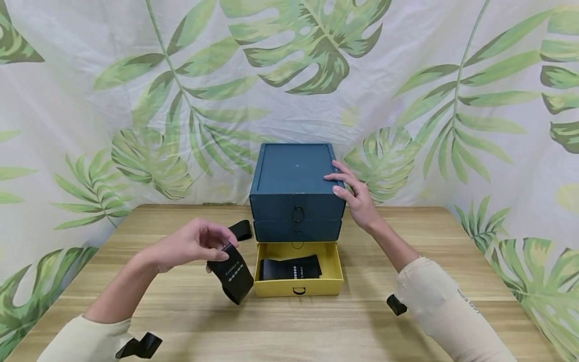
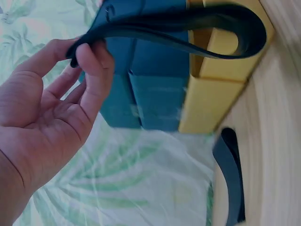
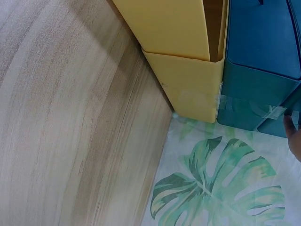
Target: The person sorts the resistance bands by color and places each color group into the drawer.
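Note:
My left hand (image 1: 192, 245) pinches one end of a black resistance band (image 1: 236, 281) with white print, which hangs above the table just left of the yellow drawer (image 1: 323, 287). In the left wrist view, the band makes a long flat loop out from the fingertips. The pulled-out drawer holds more folded black banding (image 1: 282, 269). Another black band (image 2: 229, 174) lies on the table beside the stack's left side. Above the drawer stand blue drawer units (image 1: 296, 168), on whose top right edge my right hand (image 1: 359, 201) rests with fingers spread.
The stack stands near the back of the wooden table (image 1: 181, 322), before a leaf-print cloth (image 1: 289, 108). Small black pieces (image 1: 396, 304) show beside both sleeves. Clear tape (image 3: 249, 107) runs along the stack's side.

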`<state>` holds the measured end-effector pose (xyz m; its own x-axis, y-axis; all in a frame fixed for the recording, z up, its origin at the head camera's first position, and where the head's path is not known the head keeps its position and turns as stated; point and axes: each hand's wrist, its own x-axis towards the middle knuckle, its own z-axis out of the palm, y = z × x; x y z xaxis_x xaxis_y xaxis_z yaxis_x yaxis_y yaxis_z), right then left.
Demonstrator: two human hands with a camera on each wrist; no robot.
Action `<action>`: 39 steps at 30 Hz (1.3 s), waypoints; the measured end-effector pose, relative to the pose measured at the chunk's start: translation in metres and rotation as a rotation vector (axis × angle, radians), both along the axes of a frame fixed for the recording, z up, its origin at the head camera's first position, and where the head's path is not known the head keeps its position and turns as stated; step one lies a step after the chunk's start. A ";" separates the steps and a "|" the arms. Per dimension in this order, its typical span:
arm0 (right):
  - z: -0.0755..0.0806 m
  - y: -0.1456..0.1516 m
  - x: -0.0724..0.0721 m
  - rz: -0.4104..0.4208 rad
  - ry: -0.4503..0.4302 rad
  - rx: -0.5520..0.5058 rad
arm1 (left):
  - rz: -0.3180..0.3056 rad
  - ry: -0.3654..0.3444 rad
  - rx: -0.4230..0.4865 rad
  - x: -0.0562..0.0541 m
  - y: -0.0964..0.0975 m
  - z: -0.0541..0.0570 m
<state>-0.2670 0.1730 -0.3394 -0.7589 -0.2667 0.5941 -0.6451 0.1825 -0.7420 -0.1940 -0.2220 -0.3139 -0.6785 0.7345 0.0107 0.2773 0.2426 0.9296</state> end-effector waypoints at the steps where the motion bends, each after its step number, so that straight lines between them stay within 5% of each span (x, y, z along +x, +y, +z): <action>1: 0.000 0.000 0.000 0.001 0.001 0.000 | 0.002 -0.010 0.030 0.001 0.002 0.002; 7: 0.000 0.000 0.000 0.004 0.001 -0.004 | 0.028 -0.018 0.171 0.010 0.024 0.015; 16: 0.000 0.001 0.000 -0.001 0.004 -0.005 | 0.189 0.043 0.256 0.022 0.078 0.024; 22: -0.001 0.001 -0.001 -0.003 0.005 -0.002 | 0.247 -0.006 0.300 0.020 0.114 0.018; 30: 0.000 0.001 0.000 -0.012 0.006 0.002 | 0.280 0.031 0.293 0.015 0.151 -0.004; 39: -0.002 0.000 -0.002 -0.007 0.017 0.004 | 0.299 0.320 0.169 0.018 0.178 -0.023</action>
<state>-0.2687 0.1732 -0.3413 -0.7506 -0.2636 0.6059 -0.6562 0.1905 -0.7301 -0.1760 -0.0441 -0.3369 -0.8029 0.4777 0.3565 0.4978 0.2084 0.8419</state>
